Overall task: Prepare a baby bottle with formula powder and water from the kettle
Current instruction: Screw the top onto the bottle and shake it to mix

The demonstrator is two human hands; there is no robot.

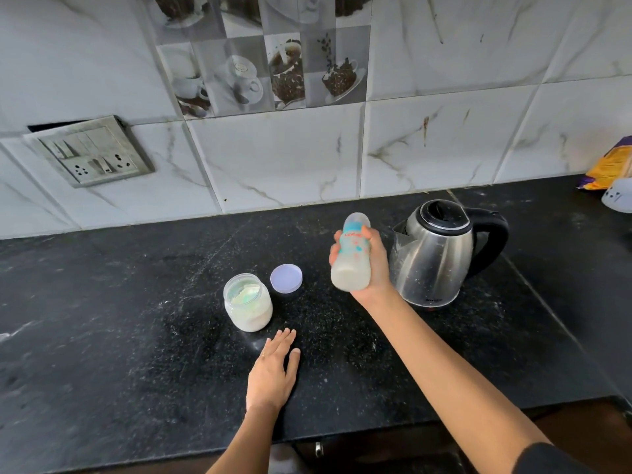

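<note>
A head-worn view looks down at a dark, speckled stone table [136,319] set against a marble-patterned tiled wall.

The right-hand grip [376,268] is curled round a baby bottle [352,258], with fingers and thumb wrapped about its middle. It holds the bottle in the air above the table, just left of a steel kettle [434,254] with a black handle. The bottle leans slightly, its capped end up and away. Pale, milky liquid fills its lower part.

The left-hand grip [273,371] is spread flat on the table with straight fingers and holds nothing. Just beyond its fingertips stands an open jar of formula powder [248,302]. The jar's lilac lid [286,278] lies beside it, nearer the wall.

The step appears to be mixing by shaking. To do it well:
- Make sure the top is screwed down tight first.
- Keep the bottle clear of the kettle, which may be hot.
- Swirl or shake until no clumps cling to the walls.
- The left hand braced on the table helps steady the body.
- The jar still needs its lid afterwards.

The bottle carries blue and red print, including a short word that is too blurred to read with confidence. A small dark mark near the kettle's base is too small to read. A grey switch plate [90,150] is fixed to the wall at left.
</note>
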